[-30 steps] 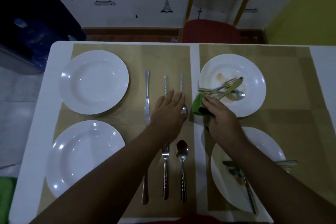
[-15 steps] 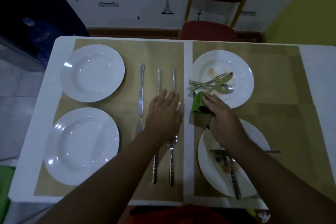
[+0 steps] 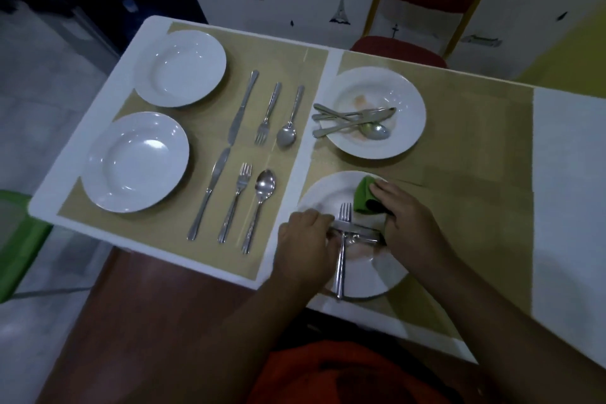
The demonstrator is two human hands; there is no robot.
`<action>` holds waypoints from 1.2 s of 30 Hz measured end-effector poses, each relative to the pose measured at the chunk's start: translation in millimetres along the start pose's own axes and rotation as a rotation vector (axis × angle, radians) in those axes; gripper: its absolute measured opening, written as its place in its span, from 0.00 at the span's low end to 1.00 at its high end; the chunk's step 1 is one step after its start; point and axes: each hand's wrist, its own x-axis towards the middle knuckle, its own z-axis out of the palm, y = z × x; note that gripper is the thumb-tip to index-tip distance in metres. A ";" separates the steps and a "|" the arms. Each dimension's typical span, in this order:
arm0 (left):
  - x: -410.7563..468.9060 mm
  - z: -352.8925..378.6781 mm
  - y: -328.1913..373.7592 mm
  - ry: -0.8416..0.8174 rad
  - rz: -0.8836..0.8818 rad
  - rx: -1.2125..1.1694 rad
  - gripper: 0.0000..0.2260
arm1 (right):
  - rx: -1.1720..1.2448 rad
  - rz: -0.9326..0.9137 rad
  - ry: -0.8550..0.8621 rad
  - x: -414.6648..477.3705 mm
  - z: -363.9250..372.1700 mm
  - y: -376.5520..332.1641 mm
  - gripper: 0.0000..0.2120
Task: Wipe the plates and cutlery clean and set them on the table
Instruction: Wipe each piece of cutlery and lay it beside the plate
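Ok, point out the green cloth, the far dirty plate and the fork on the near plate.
green cloth [image 3: 362, 197]: head view, exposed fold.
far dirty plate [image 3: 414, 111]: head view, bare right rim.
fork [image 3: 341, 262]: head view, middle of its handle.

Dim, glare on plates [image 3: 136, 161], wide-angle distortion
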 end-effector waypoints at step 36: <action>0.9 47.5 91.6 -0.129 -0.853 -0.969 0.10 | 0.375 0.249 -0.168 -39.5 -32.6 45.6 0.20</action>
